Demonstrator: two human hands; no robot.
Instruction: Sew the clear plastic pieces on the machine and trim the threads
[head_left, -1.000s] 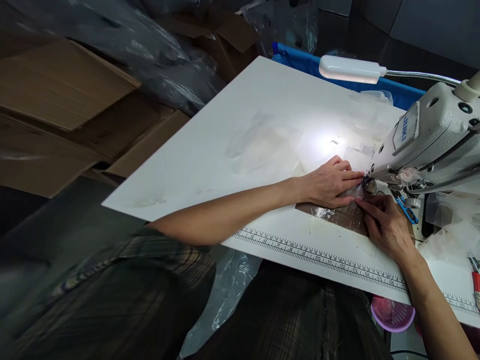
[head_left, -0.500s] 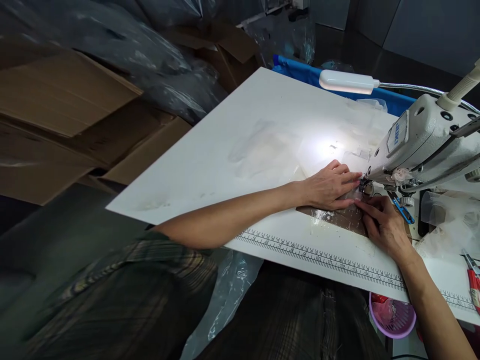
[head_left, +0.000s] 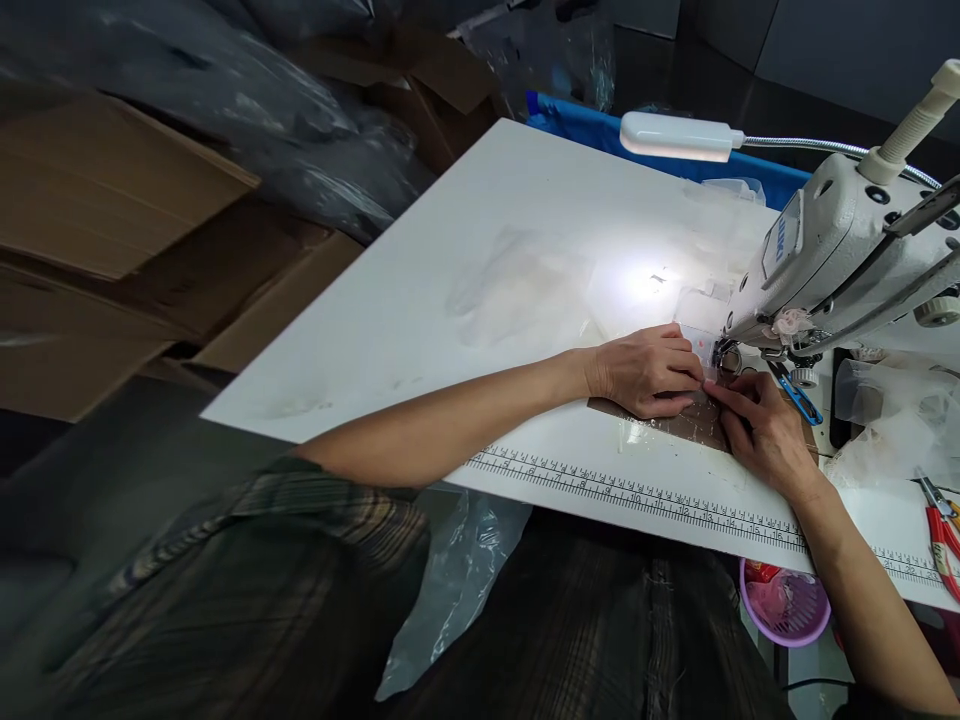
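Note:
My left hand [head_left: 645, 372] lies on the white sewing table [head_left: 450, 300] just left of the needle of the white sewing machine [head_left: 832, 260]. Its fingers are curled and pinch a small piece of thin, clear fabric [head_left: 694, 345]. My right hand [head_left: 761, 430] rests in front of the needle, fingertips pressed together on the same piece. Both hands lie over a brown patch [head_left: 675, 420] of shiny material on the table.
A lamp [head_left: 675, 137] on a gooseneck lights the needle area. A printed ruler [head_left: 637, 495] runs along the table's near edge. Red-handled snips [head_left: 941, 530] lie at the right. A purple basket [head_left: 784, 605] hangs below. Cardboard boxes [head_left: 112, 200] and plastic bags stand to the left.
My left hand's fingers have curled from lying flat into a pinch and drawn slightly back from the needle. My right hand has closed in against it. The view shifted a little.

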